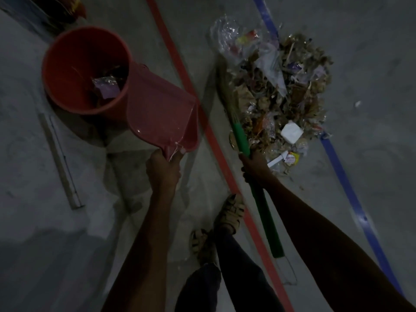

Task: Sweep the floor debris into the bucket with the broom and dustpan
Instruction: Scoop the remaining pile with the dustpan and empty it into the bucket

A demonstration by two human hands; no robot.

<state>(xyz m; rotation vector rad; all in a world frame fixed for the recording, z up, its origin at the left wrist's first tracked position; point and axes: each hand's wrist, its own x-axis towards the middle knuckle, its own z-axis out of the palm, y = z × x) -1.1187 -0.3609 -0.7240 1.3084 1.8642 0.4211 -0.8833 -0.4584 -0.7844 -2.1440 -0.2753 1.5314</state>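
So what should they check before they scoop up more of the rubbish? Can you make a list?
1. Dustpan emptied: ok, it is tipped at the bucket rim and its inside looks bare.
2. Left hand gripping the dustpan handle: ok.
3. Right hand gripping the broom: ok, fingers wrap the green handle.
4. Bucket has room: ok, only some rubbish shows at the bottom.
5. Pile of debris gathered together: ok, though one small white bit lies apart to its right.
6. Dustpan down on the floor beside the pile: not ok, it is over at the bucket.
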